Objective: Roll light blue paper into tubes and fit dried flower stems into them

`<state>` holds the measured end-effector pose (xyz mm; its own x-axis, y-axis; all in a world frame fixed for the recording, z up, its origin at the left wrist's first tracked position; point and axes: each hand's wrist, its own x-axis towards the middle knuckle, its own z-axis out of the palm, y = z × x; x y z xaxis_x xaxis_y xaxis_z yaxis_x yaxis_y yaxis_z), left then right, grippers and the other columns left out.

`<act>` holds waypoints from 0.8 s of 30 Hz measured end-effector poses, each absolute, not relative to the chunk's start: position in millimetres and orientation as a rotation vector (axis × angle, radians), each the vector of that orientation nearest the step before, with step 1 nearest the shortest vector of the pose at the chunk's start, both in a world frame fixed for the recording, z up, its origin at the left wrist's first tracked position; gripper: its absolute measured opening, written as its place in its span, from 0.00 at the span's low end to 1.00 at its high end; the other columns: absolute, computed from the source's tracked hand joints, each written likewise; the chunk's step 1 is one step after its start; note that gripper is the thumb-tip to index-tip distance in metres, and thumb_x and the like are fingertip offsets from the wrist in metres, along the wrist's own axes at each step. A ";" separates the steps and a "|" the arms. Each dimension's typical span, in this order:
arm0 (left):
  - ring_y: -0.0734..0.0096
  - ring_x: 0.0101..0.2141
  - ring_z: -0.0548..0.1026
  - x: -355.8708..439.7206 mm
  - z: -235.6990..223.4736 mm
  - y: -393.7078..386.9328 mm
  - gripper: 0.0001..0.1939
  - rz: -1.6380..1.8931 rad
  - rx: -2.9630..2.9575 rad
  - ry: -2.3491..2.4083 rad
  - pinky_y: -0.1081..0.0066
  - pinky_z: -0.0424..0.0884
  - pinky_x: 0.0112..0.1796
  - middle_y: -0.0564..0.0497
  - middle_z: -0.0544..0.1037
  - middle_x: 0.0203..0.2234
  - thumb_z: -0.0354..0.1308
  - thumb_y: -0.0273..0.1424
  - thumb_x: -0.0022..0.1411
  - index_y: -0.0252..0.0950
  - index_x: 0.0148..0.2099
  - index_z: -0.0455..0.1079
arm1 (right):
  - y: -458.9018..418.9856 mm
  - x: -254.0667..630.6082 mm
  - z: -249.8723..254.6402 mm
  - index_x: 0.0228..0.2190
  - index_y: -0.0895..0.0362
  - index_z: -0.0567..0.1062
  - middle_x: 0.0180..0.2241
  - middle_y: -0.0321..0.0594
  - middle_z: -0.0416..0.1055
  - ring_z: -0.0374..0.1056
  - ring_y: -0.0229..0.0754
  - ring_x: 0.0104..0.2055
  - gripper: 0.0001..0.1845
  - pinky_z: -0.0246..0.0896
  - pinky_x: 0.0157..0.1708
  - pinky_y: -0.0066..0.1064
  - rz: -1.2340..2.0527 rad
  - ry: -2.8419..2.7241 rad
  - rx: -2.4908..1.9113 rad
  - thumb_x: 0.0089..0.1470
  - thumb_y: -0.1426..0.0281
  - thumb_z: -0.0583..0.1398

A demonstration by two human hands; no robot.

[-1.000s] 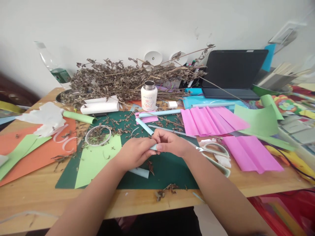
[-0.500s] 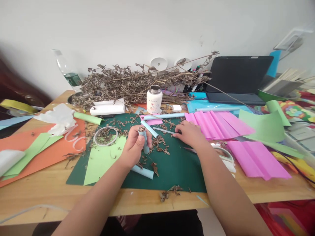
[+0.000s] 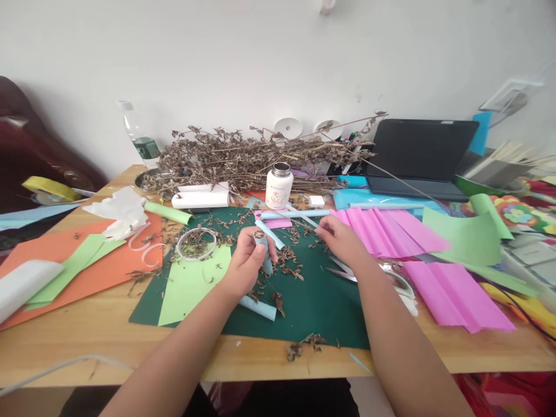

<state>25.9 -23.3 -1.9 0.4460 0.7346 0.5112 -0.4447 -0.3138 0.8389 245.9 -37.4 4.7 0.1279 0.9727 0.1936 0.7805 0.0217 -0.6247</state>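
My left hand (image 3: 245, 265) is closed around a short light-blue paper tube (image 3: 266, 259), held upright over the green cutting mat (image 3: 321, 304). Dried plant bits show in the tube's top end. My right hand (image 3: 343, 243) is a little to the right, above the mat, its fingertips pinching the end of a thin pale-blue strip (image 3: 304, 217) that slants up and left. Crumbled dried leaves (image 3: 289, 267) lie on the mat between my hands. Another blue tube (image 3: 260, 308) lies near my left wrist.
A heap of dried branches (image 3: 260, 156) and a white bottle (image 3: 278, 186) stand behind the mat. Scissors (image 3: 347, 272) and pink pleated paper (image 3: 391, 229) are at the right, a tape ring (image 3: 196, 243) and light-green paper (image 3: 191, 284) at the left. A dark laptop (image 3: 421, 153) stands back right.
My hands have come apart: the left keeps the blue tube and turned it upright, the right reached to the thin strip and lifted its end. The view has tilted upward.
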 end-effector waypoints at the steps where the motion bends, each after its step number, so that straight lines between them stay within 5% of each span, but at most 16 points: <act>1: 0.79 0.25 0.67 26.4 -2.2 -24.0 0.10 1.196 1.468 0.271 0.75 0.62 0.26 0.57 0.65 0.24 0.45 0.38 0.59 0.39 0.38 0.50 | -38.0 244.7 6.6 0.27 0.54 0.62 0.22 0.33 0.63 0.59 0.37 0.23 0.06 0.52 0.23 0.29 0.407 -1.657 -1.740 0.49 0.65 0.50; 7: 0.79 0.25 0.66 28.9 -5.1 -29.5 0.11 1.127 1.560 0.255 0.73 0.63 0.28 0.56 0.65 0.24 0.45 0.39 0.58 0.38 0.36 0.49 | -37.4 235.3 19.9 0.33 0.54 0.61 0.25 0.34 0.59 0.57 0.36 0.26 0.10 0.54 0.27 0.29 0.332 -1.394 -1.454 0.53 0.63 0.46; 17: 0.79 0.25 0.65 29.3 -5.6 -29.3 0.09 1.120 1.547 0.196 0.74 0.61 0.28 0.56 0.63 0.25 0.45 0.37 0.59 0.38 0.37 0.49 | -37.9 231.6 28.1 0.28 0.53 0.61 0.28 0.34 0.62 0.62 0.36 0.31 0.06 0.57 0.34 0.31 0.475 -1.232 -1.319 0.46 0.67 0.55; 21: 0.79 0.26 0.64 30.3 -5.7 -32.1 0.08 1.097 1.604 0.199 0.73 0.62 0.28 0.55 0.62 0.26 0.44 0.36 0.60 0.37 0.36 0.49 | -50.4 220.1 67.5 0.25 0.52 0.60 0.21 0.29 0.57 0.55 0.31 0.20 0.08 0.54 0.24 0.27 0.554 -1.038 -0.954 0.42 0.73 0.57; 24: 0.78 0.27 0.63 31.7 -8.9 -36.8 0.09 1.094 1.705 0.185 0.72 0.62 0.29 0.53 0.62 0.27 0.42 0.37 0.60 0.37 0.38 0.49 | -70.0 197.4 106.5 0.24 0.51 0.60 0.16 0.28 0.48 0.44 0.30 0.14 0.05 0.42 0.15 0.24 0.723 -1.020 -0.717 0.46 0.69 0.54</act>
<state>31.7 -36.8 -8.9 0.5693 0.5913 0.5712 -0.3713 -0.4350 0.8203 197.4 -70.0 106.5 0.3451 0.8039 0.4844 -0.1907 0.5654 -0.8024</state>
